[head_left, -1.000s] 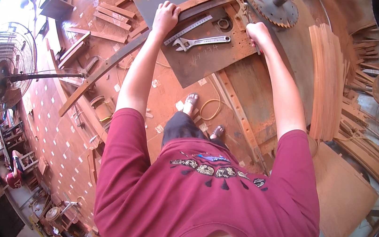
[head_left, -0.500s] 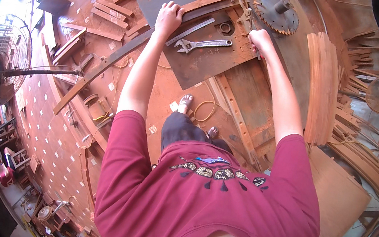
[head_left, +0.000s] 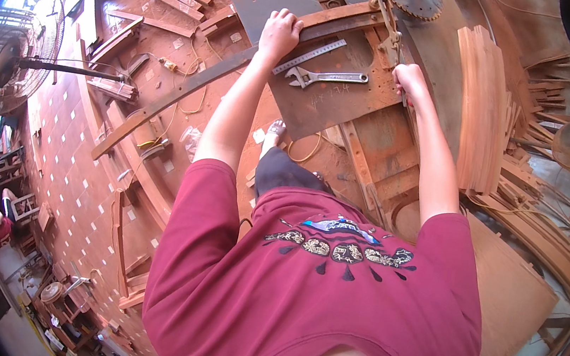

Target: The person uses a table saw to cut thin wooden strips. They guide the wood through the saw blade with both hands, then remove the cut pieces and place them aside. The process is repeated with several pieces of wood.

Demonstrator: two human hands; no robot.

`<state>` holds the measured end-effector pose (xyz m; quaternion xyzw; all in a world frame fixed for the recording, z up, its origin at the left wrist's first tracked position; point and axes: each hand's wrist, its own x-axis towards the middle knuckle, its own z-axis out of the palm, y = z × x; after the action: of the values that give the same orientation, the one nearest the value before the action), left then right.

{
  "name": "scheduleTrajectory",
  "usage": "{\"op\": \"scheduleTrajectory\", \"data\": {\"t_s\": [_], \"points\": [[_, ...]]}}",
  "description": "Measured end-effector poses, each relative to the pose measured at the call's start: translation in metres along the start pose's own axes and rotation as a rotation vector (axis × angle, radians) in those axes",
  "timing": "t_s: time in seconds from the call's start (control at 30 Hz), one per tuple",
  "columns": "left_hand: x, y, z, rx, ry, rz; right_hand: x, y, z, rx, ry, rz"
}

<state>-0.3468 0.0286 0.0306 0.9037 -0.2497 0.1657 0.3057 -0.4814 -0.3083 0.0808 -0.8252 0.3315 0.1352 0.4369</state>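
My left hand is closed over a long wooden strip that crosses the dark metal saw table and juts far out to the left. My right hand is a fist around a thin metal handle, mostly hidden by the fingers, below a metal clamp at the strip's right end. Just beyond the clamp stands a toothed circular saw blade. Between my hands an adjustable wrench lies on the table beside a steel ruler.
Reddish curved boards are stacked to the right, with more planks behind. A standing fan is at the left. Loose wood pieces and yellow cords lie on the dusty tiled floor. Another person sits far left.
The view has shifted, so the table, blade and both hands appear farther right, the blade closer to the top edge. Both hands keep their holds; wrench and ruler stay in place on the table.
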Motion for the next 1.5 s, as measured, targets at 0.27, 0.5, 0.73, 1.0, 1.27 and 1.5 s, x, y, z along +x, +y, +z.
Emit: {"op": "scheduleTrajectory", "data": {"t_s": [0.27, 0.5, 0.73, 1.0, 1.27, 1.5], "points": [[0.003, 0.030, -0.042, -0.060, -0.023, -0.087, -0.040, -0.032, -0.026, -0.018, 0.015, 0.024], [0.002, 0.034, -0.052, -0.047, -0.035, -0.113, -0.043, -0.044, -0.026, -0.080, 0.040, 0.049], [0.005, 0.035, -0.050, -0.048, -0.030, -0.103, -0.045, -0.046, -0.024, -0.054, 0.038, 0.046], [0.000, 0.024, -0.036, -0.020, -0.004, -0.031, -0.037, -0.030, -0.016, -0.059, 0.013, -0.024], [-0.001, 0.003, 0.000, 0.056, 0.014, 0.023, -0.010, -0.004, 0.004, -0.016, 0.026, -0.039], [0.001, -0.012, 0.031, 0.100, 0.036, 0.063, 0.030, 0.027, 0.022, 0.004, 0.033, -0.050]]}}
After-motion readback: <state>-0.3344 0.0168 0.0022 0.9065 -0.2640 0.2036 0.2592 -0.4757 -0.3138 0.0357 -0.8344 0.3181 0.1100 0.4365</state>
